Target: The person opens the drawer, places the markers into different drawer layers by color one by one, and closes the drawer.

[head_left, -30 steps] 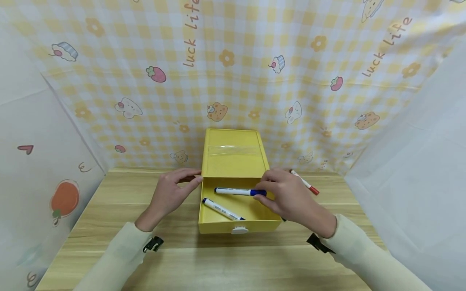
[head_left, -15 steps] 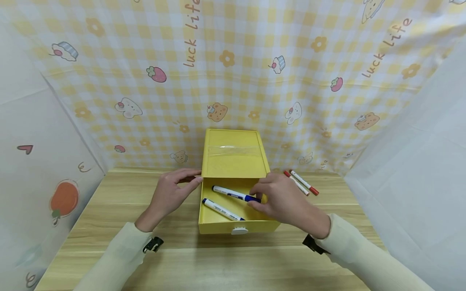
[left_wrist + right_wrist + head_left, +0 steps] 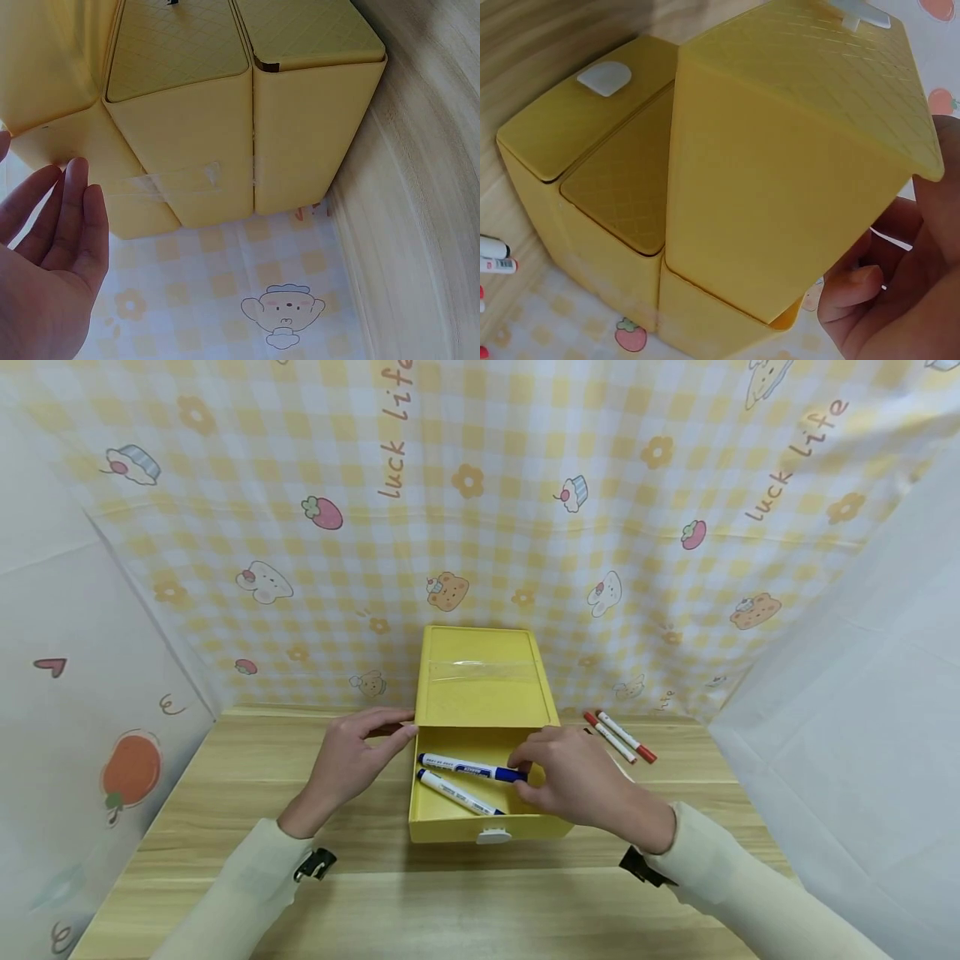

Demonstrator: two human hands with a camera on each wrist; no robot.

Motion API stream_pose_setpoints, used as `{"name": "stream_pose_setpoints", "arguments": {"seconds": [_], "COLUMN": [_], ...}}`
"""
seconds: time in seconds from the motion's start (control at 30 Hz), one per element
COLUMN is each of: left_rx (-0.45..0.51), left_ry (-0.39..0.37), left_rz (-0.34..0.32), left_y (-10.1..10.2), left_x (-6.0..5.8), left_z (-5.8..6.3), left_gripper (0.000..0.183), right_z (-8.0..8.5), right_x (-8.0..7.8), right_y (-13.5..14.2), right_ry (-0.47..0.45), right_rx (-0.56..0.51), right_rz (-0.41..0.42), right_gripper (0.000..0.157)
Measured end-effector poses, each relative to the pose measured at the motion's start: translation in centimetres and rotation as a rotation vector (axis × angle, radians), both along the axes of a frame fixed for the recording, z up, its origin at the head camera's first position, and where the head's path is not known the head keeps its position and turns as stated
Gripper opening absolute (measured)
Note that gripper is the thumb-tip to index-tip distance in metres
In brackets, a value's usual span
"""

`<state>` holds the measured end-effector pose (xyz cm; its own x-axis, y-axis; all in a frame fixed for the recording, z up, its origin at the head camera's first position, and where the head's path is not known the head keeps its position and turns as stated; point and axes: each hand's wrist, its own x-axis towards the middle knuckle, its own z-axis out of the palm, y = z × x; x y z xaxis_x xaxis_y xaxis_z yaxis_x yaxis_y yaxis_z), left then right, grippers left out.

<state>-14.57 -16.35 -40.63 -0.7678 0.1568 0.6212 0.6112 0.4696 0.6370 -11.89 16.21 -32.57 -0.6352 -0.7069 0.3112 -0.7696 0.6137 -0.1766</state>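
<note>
A blue-capped marker [image 3: 459, 765] is pinched at its blue end between thumb and fingers of the right hand [image 3: 581, 772], inside the outline of the pulled-out top drawer [image 3: 525, 827]; whether the drawer floor is touched by it can't be told. Its other end is pointed toward the left hand [image 3: 348, 756] and sits near the drawer's left wall. A second marker [image 3: 456, 792], white with blue ends, is laid slantwise in the same drawer, between the hands and just on the near side of the pinched one. Nothing is gripped by the left hand: its fingers are loosely bent, and the left front edge of the yellow box [image 3: 487, 702] is touched by its fingertips, just beside the drawer. Box top lies ahead of and between both hands, crossed by a strip of clear tape [image 3: 483, 669]. A white handle [image 3: 492, 836] is fitted on the drawer front, nearer the person than either hand. Two lower drawers [image 3: 607, 176] are seen closed below the right hand's work. Two red-and-white markers [image 3: 611, 738] are placed side by side on the wooden table [image 3: 480, 902], beyond and right of the right hand. Black-tipped pen ends [image 3: 496, 248] are shown in the right wrist view, mostly cut off by the frame edge.
</note>
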Motion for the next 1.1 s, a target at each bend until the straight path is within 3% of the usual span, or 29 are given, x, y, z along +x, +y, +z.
{"name": "stream_pose_setpoints", "arguments": {"seconds": [0.47, 1.1], "left_rx": [-0.005, -0.002], "left_ry": [-0.020, -0.021], "left_rz": [0.005, -0.001], "left_y": [-0.01, -0.01], "left_x": [0.08, 0.03], "left_z": [0.06, 0.03], "left_gripper": [0.018, 0.019], "right_z": [0.17, 0.12], "right_x": [-0.06, -0.29], "right_y": [0.04, -0.04], "right_ry": [-0.139, -0.218], "right_rx": [0.010, 0.032], "right_rz": [0.096, 0.078], "right_gripper": [0.010, 0.011]}}
